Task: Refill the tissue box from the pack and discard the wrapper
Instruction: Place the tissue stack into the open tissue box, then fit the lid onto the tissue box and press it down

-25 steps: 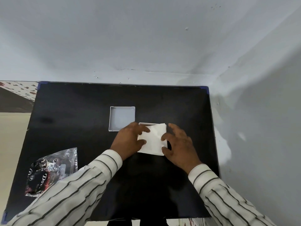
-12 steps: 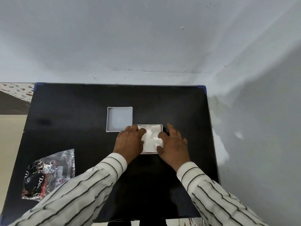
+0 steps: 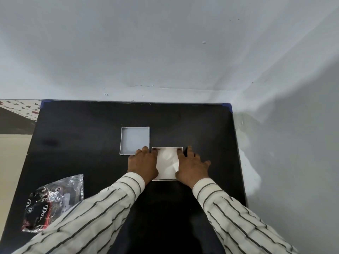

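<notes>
A white square tissue box [image 3: 167, 148] stands open on the black table, with a stack of white tissues [image 3: 167, 165] lying inside it. My left hand [image 3: 143, 163] rests on the stack's left side and my right hand [image 3: 190, 166] on its right side, both pressing down with fingers spread flat. The box's white lid [image 3: 134, 140] lies upside down just to the upper left, touching my left fingertips. The crumpled clear-and-black plastic wrapper [image 3: 53, 200] lies at the table's near left, partly hidden by my left sleeve.
The black table [image 3: 82, 140] sits in a corner, with a grey wall behind it and another along its right edge. A patterned floor shows past the table's left edge.
The tissue stack, held slanted above the box a second ago, now sits down inside it. Both hands have moved onto its sides and flattened over it.
</notes>
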